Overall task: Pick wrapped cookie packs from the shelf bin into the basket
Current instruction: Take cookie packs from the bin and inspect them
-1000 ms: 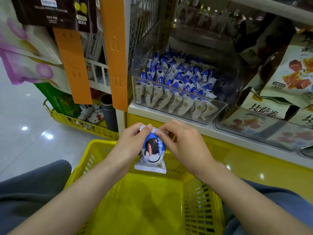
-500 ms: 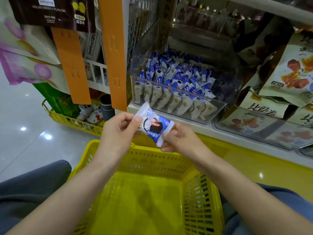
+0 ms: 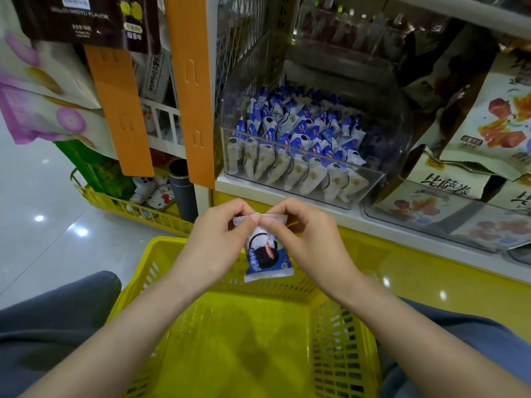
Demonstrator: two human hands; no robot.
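A blue-and-white wrapped cookie pack [image 3: 267,257] hangs upright over the far rim of the yellow basket [image 3: 344,354]. My left hand [image 3: 218,239] and my right hand [image 3: 307,239] both pinch its crimped top edge, thumbs nearly touching. The basket sits between my knees, and its floor shows no packs. On the shelf above, a clear plastic bin [image 3: 382,179] holds several rows of the same cookie packs [image 3: 296,139].
Large snack bags [image 3: 488,124] fill the shelf to the right, above another clear bin [image 3: 448,219]. Orange hanging strips [image 3: 189,90] run down the shelf post at left. A low yellow wire rack [image 3: 123,205] with small goods stands on the glossy floor.
The pack went from hanging upright to tilted and raised between my hands, and now hangs upright again, lower over the basket. Both hands now pinch its top edge.
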